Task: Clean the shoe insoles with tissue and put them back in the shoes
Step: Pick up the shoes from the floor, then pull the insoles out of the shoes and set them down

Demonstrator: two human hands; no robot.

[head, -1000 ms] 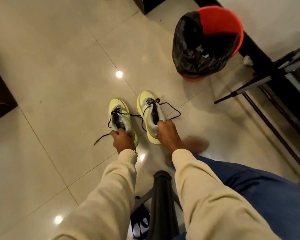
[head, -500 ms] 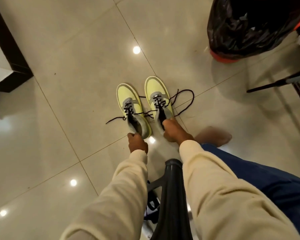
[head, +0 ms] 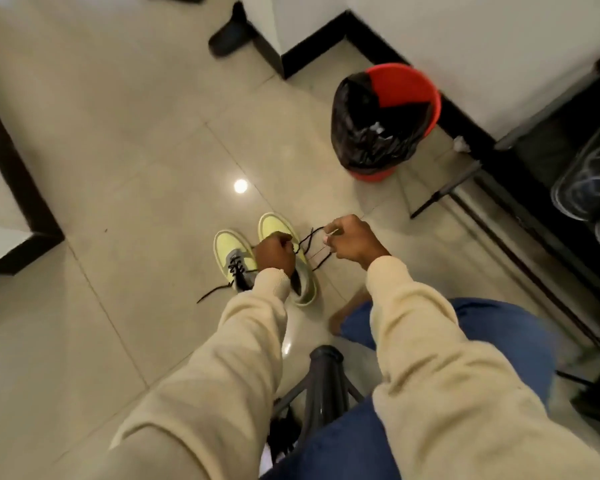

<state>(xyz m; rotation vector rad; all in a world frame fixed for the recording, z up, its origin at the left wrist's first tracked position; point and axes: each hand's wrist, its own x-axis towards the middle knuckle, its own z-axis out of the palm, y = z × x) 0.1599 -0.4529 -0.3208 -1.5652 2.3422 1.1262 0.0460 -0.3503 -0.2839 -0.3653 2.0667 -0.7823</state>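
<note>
Two yellow-green shoes with grey tongues and black laces stand side by side on the tiled floor. The left shoe [head: 230, 252] has its lace trailing loose to the left. My left hand [head: 275, 256] sits over the tongue of the right shoe [head: 274, 225] and grips its lace there. My right hand [head: 352, 242] is raised to the right of that shoe and pinches the other end of the black lace [head: 309, 237], pulled out sideways. No insole or tissue shows.
A red bin [head: 407, 88] lined with a black bag stands beyond the shoes to the right. A black metal rack [head: 499, 244] with shoes runs along the right. A dark stool leg [head: 323, 379] is between my knees. A black slipper [head: 231, 38] lies at the back.
Both hands let go of the shoes' heels. My left hand moved onto the right shoe's tongue and my right hand lifted away to the right, pulling the lace out.
</note>
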